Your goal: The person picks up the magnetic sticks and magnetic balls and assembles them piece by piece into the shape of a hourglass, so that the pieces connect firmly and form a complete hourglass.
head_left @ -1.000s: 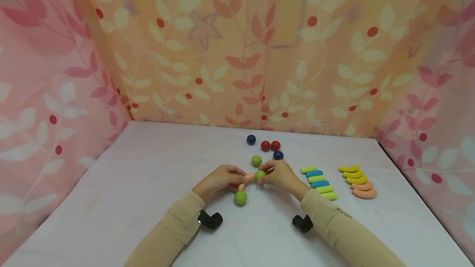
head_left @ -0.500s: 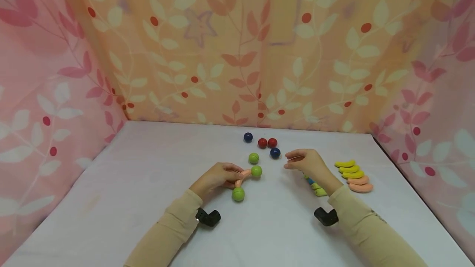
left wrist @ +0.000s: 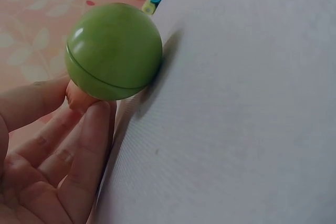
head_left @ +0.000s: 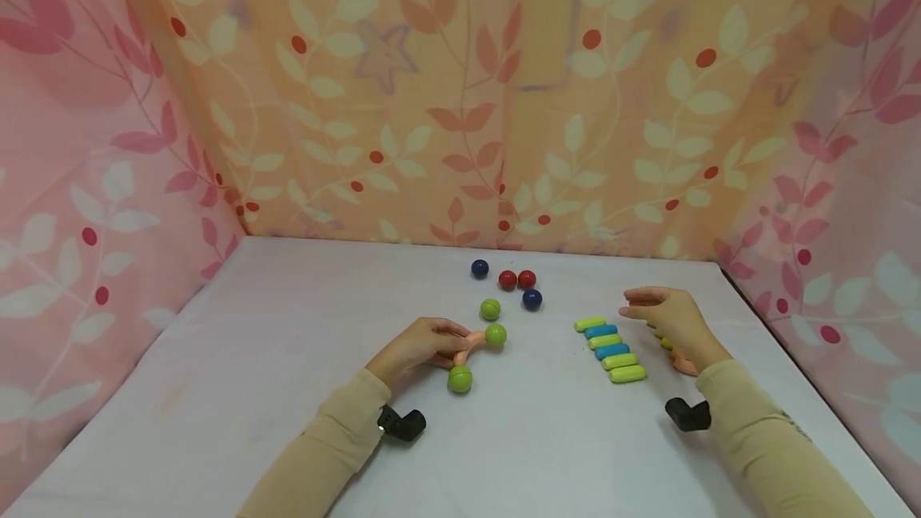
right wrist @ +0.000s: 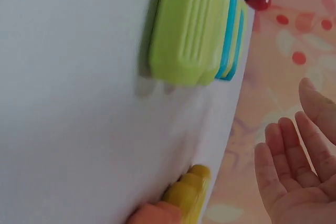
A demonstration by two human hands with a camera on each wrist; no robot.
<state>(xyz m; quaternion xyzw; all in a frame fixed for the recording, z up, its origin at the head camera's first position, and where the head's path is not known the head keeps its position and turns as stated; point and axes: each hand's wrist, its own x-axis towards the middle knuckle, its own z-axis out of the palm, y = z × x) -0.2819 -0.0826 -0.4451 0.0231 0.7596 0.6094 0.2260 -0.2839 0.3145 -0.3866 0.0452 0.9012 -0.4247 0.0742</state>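
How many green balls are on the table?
3: one loose green ball near the blue ball; two on the orange connector, far end and near end.

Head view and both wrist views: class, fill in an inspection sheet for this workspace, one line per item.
Surface: white table, flat.
Job's things: pink curved piece joining two green balls, resting on the table.
Clutter: loose green ball, two red balls, two blue balls; row of green and blue bars; yellow and orange curved pieces.
Grippers: left hand holds the pink curved piece; right hand open, empty, above the curved pieces.
Cables: nothing seen.
Surroundings: leaf-patterned curtain on three sides.
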